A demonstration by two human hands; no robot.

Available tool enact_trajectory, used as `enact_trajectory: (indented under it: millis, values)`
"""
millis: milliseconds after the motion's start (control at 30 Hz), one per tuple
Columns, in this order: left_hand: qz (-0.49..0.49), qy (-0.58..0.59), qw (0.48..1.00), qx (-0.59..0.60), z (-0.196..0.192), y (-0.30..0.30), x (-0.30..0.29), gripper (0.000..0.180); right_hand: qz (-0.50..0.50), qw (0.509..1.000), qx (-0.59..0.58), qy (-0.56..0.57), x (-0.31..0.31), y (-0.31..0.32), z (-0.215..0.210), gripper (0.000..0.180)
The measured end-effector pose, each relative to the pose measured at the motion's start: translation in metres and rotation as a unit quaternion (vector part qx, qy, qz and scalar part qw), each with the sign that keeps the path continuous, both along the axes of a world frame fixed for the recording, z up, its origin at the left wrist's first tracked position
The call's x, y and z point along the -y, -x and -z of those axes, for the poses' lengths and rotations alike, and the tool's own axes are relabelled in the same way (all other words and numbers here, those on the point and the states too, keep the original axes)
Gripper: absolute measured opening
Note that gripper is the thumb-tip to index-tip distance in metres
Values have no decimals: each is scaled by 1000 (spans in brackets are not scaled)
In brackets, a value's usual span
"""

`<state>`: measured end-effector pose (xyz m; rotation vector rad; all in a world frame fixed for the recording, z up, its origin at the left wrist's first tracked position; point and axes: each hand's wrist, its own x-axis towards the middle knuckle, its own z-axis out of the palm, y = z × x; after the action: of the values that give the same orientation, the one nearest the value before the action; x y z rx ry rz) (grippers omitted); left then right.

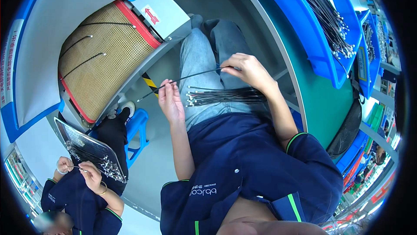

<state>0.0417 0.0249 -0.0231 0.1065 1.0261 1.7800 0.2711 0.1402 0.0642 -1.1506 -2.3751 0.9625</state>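
Note:
A thin black cable (197, 74) stretches above my lap between both hands. My left hand (171, 104) pinches it partway along, and its light-tipped end sticks out beyond the fingers toward the lower left. At the other end, my right hand (248, 70) has it between thumb and fingers; the tip there is hidden by the fingers. Across my thighs lies a bundle of similar black cables (226, 96), their white connector ends pointing left. My right forearm hides part of the bundle's right side.
At left, a tan mesh conveyor belt (110, 39) with red edges carries three cables. A co-worker beside it handles a cable over a metal tray (115, 161) of cables, near a blue stool (138, 133). On the right, blue bins (304, 31) full of cables stand on a green tabletop (319, 109).

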Motion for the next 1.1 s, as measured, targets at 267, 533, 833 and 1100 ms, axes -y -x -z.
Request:
enact_trajectory:
  millis: [267, 533, 833, 1100]
  values:
    - [-6, 7, 1000, -3, -3, 5, 2, 19, 36, 998, -43, 42, 2, -5, 2, 14]
    - [-8, 6, 1000, -13, -1, 7, 4, 19, 46, 997, -66, 20, 3, -7, 3, 12]
    - [-5, -19, 1000, 5, -4, 5, 1, 19, 37, 994, -97, -20, 5, -11, 4, 10]
    - [-1, -28, 1000, -1, -7, 5, 0, 18, 29, 991, -125, -43, 2, -16, 12, 11]
